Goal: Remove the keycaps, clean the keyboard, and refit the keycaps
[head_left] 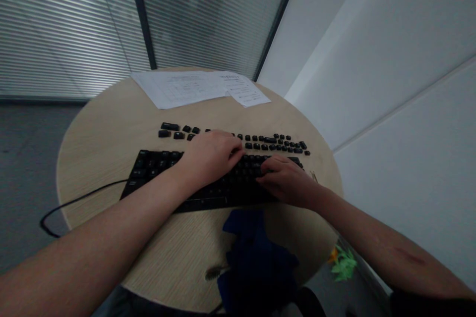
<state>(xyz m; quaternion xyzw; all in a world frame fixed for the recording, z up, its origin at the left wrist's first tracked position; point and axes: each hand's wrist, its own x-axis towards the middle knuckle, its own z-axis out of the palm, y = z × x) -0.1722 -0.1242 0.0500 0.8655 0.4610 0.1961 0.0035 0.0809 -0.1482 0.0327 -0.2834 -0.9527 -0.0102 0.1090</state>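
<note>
A black computer keyboard [203, 198] lies across the round table, its keys partly covered by my hands. My left hand [211, 153] reaches over the keyboard's far edge. Its fingers are curled together beside the loose black keycaps [256, 146], and whatever is between the fingertips is hidden. Low over the right part of the keyboard is my right hand [286, 178], with its thumb and bent forefinger apart and nothing visible between them. The loose keycaps lie in rough rows just beyond the keyboard; my left hand hides some of them.
Printed paper sheets [189, 86] lie at the table's [111, 119] far edge. A dark blue cloth [256, 257] and a small brush [213, 272] are at the near edge. The keyboard's cable [85, 195] hangs off the left side. A white wall [401, 84] stands close on the right.
</note>
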